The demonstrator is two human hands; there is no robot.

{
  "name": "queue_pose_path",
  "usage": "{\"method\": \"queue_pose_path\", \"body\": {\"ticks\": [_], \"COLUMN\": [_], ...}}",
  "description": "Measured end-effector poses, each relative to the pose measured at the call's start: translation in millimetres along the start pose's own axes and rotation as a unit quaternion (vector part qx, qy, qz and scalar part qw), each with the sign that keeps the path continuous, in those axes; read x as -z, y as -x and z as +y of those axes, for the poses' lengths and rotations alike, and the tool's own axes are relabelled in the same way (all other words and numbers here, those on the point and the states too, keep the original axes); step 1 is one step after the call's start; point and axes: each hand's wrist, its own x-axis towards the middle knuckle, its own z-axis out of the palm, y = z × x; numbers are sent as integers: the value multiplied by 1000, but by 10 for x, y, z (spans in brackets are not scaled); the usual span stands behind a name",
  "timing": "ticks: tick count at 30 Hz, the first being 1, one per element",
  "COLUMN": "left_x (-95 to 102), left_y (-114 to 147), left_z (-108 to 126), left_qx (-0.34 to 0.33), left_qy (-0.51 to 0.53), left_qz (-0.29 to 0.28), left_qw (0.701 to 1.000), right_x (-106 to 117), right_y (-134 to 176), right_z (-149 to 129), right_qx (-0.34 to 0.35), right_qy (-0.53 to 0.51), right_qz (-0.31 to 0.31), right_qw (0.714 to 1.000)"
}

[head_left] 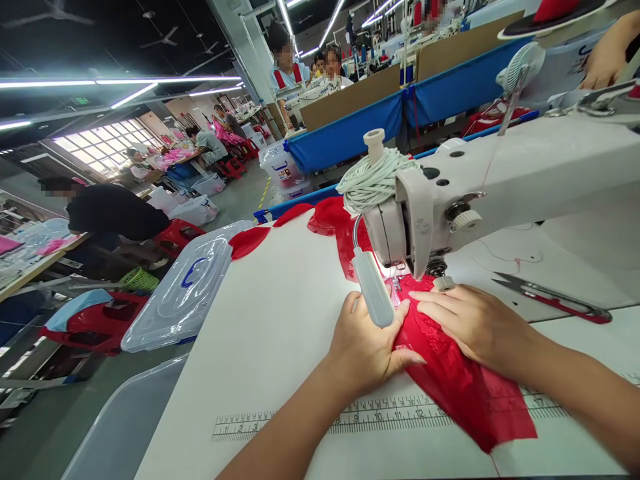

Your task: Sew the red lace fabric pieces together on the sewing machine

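A piece of red lace fabric (440,360) runs under the needle area of a white sewing machine (540,173). My left hand (367,340) rests at the fabric's left edge, thumb stretched out and apart from the fingers; a small lamp (373,287) covers part of those fingers. From the right, my right hand (480,327) lies over the lace with its fingers extended flat, close to the presser foot (397,283). The fabric's near end spreads toward me across a printed ruler (370,417).
Thread snips (555,298) lie right of my right hand. More red fabric (333,217) trails along the table's (260,333) far edge. A lidded plastic box (185,287) stands at the left. Cord (375,179) is coiled on the machine head. Other people work beyond.
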Motion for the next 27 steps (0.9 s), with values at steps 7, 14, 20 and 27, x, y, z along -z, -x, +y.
{"method": "queue_pose_path", "body": {"ticks": [7,14,20,27], "left_x": [53,113,160,129], "left_y": [-1,-15,-6,43], "left_z": [-22,39,103,130], "left_qx": [-62,-26,-24,-14], "left_qy": [73,73,67,40], "left_qz": [-79,-71,-45,-63], "left_qw": [992,994,996,997], "right_x": [24,2,10,58], "right_y": [69,86,78,48], "right_z": [-43,-24,-21,-23], "right_qx": [30,9,5,32], "right_qy": [-64,-45,-47,-26], "right_qz": [-5,9,18,21], "right_qw": [997,999,999,999]}}
